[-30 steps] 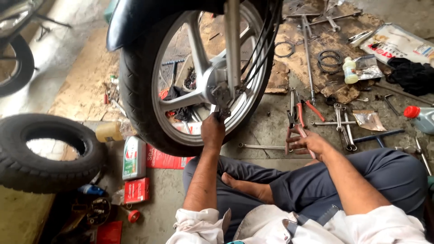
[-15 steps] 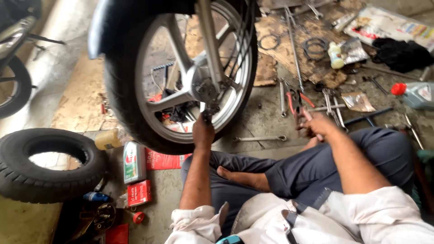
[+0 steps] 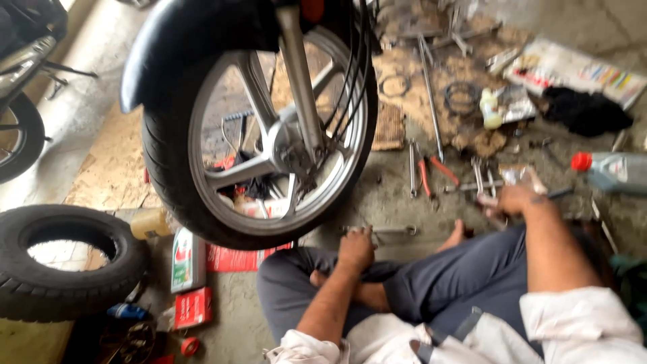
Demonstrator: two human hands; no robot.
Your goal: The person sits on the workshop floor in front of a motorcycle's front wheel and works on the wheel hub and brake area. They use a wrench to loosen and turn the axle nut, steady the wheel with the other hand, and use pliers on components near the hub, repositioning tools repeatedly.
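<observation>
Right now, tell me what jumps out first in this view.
A raised motorcycle front wheel fills the upper middle, over the seated person's legs. A loose black tyre lies at lower left. The left hand rests below the wheel; the right hand reaches scattered tools on the floor.

Much here is blurred or cut off

At twelve o'clock the frame crops the front wheel (image 3: 259,135); motion smears the tools (image 3: 472,178) at two o'clock; the right hand (image 3: 515,199) hides what it grips, and the left hand (image 3: 355,248) covers the spanner's (image 3: 391,230) end.
</observation>
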